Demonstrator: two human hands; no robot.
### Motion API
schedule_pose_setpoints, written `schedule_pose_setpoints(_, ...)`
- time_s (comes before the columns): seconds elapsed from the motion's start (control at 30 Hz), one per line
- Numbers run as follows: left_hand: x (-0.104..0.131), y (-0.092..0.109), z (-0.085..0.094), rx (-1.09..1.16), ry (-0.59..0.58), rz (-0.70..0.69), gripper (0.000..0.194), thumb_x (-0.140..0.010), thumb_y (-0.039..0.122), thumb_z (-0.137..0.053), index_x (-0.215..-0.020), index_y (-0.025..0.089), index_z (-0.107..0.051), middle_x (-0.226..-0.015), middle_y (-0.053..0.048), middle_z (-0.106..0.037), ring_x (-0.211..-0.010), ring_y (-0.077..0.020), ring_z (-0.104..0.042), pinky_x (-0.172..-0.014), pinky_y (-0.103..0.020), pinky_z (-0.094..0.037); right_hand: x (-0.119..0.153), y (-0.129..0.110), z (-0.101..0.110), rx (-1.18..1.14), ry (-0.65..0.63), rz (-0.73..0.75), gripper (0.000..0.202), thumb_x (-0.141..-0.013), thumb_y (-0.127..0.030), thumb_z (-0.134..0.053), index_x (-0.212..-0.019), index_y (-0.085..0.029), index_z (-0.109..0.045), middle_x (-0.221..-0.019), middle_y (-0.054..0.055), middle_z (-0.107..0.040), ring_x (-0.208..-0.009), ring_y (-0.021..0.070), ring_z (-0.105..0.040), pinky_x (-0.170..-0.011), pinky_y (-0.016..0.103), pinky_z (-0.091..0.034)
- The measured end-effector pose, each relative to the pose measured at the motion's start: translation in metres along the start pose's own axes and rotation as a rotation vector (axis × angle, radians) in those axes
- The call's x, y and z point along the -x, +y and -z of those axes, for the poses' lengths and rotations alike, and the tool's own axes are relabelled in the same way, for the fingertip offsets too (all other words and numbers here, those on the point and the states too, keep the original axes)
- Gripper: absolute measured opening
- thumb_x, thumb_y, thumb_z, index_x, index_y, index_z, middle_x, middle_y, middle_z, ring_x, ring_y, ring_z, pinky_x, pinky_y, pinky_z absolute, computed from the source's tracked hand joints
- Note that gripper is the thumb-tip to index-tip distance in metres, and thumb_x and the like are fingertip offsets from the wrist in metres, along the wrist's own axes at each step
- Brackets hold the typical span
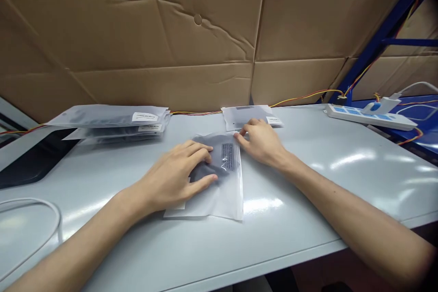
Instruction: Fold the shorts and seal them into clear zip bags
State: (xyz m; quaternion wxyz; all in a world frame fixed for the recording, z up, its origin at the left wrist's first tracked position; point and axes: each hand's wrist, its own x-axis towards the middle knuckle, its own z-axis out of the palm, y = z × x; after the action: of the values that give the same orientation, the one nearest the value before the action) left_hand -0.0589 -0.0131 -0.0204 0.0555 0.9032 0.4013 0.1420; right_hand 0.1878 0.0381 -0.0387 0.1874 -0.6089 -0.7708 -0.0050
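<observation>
A frosted plastic zip bag (224, 196) lies flat on the table in front of me, with something dark inside and printed black text near its right edge. My left hand (181, 171) rests on the bag with its fingers spread, pressing it down. At the bag's upper right corner, my right hand (262, 141) is closed, thumb and forefinger pinching the zip edge. Just beyond the right hand, a smaller frosted bag (248, 116) with a white label lies near the back edge; the hand covers part of it.
Several labelled frosted bags (109, 116) are stacked at the back left, beside a black flat object (37, 159). A white power strip (371, 116) with a plug sits at the back right. A white cable (56, 214) loops at left. Cardboard (205, 45) stands behind the table.
</observation>
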Motion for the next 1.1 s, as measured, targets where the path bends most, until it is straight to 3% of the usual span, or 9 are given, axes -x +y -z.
schedule_pose_setpoints(0.37,-0.001,0.002,-0.004,-0.049,-0.011,-0.093,0.039,-0.095,0.049,-0.058,-0.124,0.023,-0.063,-0.139,-0.008,-0.063,-0.129,-0.0289,-0.057,-0.107,-0.048,-0.050,-0.004,0.004,-0.001,0.034,-0.020,-0.018,0.040,-0.103,-0.033,-0.042,-0.082,-0.018,-0.072,-0.103,0.014,-0.071,-0.100,0.0292,-0.062,-0.087,0.041,-0.048)
schedule_pose_setpoints(0.67,0.002,0.002,-0.005,-0.023,-0.012,-0.081,0.039,-0.096,0.047,-0.058,-0.127,0.024,-0.062,-0.141,-0.008,-0.061,-0.131,-0.0287,-0.056,-0.109,-0.048,-0.048,-0.006,0.006,-0.003,0.004,-0.033,-0.039,0.039,-0.103,-0.033,-0.041,-0.086,-0.018,-0.073,-0.104,0.014,-0.071,-0.103,0.0307,-0.062,-0.089,0.042,-0.047)
schedule_pose_setpoints(0.83,0.001,0.003,-0.008,-0.023,-0.042,-0.069,0.048,-0.096,0.049,-0.057,-0.136,0.023,-0.058,-0.149,-0.009,-0.055,-0.138,-0.0303,-0.051,-0.115,-0.051,-0.045,-0.006,0.007,-0.003,-0.005,-0.039,-0.028,0.039,-0.103,-0.032,-0.041,-0.083,-0.018,-0.071,-0.104,0.015,-0.071,-0.100,0.0307,-0.064,-0.085,0.041,-0.047)
schedule_pose_setpoints(1.1,0.003,-0.002,-0.012,-0.040,-0.080,-0.061,0.067,-0.096,0.057,-0.055,-0.156,0.030,-0.043,-0.165,-0.007,-0.037,-0.152,-0.0352,-0.033,-0.124,-0.060,-0.029,-0.007,0.006,-0.004,0.000,-0.021,-0.018,0.036,-0.102,-0.032,-0.044,-0.084,-0.017,-0.072,-0.103,0.014,-0.072,-0.095,0.0275,-0.064,-0.083,0.038,-0.048)
